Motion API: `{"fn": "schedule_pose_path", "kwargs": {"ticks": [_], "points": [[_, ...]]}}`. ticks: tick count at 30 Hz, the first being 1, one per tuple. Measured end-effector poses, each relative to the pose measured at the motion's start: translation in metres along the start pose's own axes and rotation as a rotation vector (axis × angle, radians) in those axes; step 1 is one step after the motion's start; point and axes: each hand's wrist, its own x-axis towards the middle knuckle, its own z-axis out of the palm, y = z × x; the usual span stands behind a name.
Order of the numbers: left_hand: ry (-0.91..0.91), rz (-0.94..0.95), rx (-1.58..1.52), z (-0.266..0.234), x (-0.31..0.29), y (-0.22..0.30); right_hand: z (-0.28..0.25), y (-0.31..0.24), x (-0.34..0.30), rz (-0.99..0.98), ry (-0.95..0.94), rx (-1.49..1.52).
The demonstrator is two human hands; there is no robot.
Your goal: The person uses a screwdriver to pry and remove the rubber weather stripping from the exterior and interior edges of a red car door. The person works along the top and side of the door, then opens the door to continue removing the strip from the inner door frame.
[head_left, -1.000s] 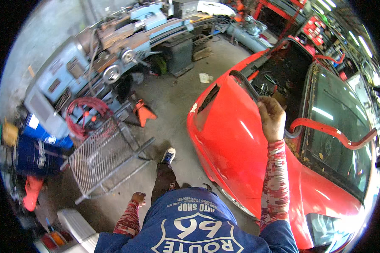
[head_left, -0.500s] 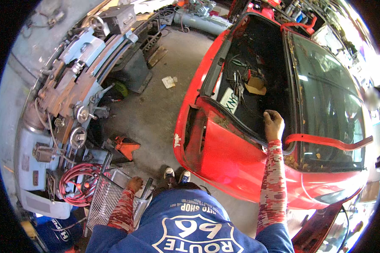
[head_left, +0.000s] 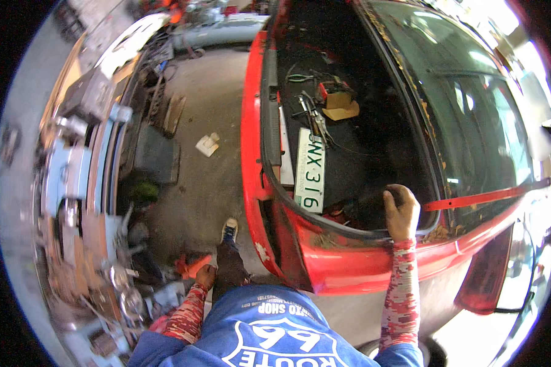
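I stand beside a red car (head_left: pixel 349 263) with its trunk (head_left: pixel 361 140) open. My right hand (head_left: pixel 401 211) grips the rubber seal along the trunk's rear rim, fingers curled over the edge. Inside the trunk lie a white number plate (head_left: pixel 310 171), pliers (head_left: pixel 312 113) and a small cardboard box (head_left: pixel 338 104). My left hand (head_left: pixel 206 276) hangs low by my hip, fingers loosely curled, holding nothing that I can see. Both forearms wear red patterned sleeves.
A thin red strut (head_left: pixel 483 197) crosses the rear window glass (head_left: pixel 471 104). Stacked metal parts and machinery (head_left: pixel 86 183) line the left wall. A scrap of paper (head_left: pixel 207 144) lies on the concrete floor (head_left: pixel 202 183). An orange stand (head_left: pixel 193 266) sits near my foot (head_left: pixel 229 231).
I have moved along the car toward its rear; the view swung so the open trunk fills the middle. My right hand stayed on the trunk rim. My left hand stayed low.
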Motion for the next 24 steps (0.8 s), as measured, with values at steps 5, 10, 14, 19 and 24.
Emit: {"fn": "schedule_pose_path", "kwargs": {"ticks": [5, 10, 14, 19, 24], "points": [[-0.001, 0.269, 0.417, -0.116, 0.127, 0.071, -0.005, -0.02, -0.013, 0.211, 0.076, -0.129], [-0.076, 0.213, 0.437, -0.196, 0.221, 0.228, 0.001, -0.041, -0.021, 0.331, 0.032, -0.26], [-0.051, 0.408, 0.176, -0.172, 0.228, 0.363, 0.007, -0.045, -0.01, 0.32, 0.084, -0.236], [-0.389, 0.225, -0.552, -0.062, 0.193, 0.487, 0.005, -0.052, -0.001, 0.5, 0.02, -0.168], [-0.64, 0.187, -0.554, 0.071, 0.211, 0.593, 0.011, -0.055, 0.008, 0.57, 0.018, -0.299]]}}
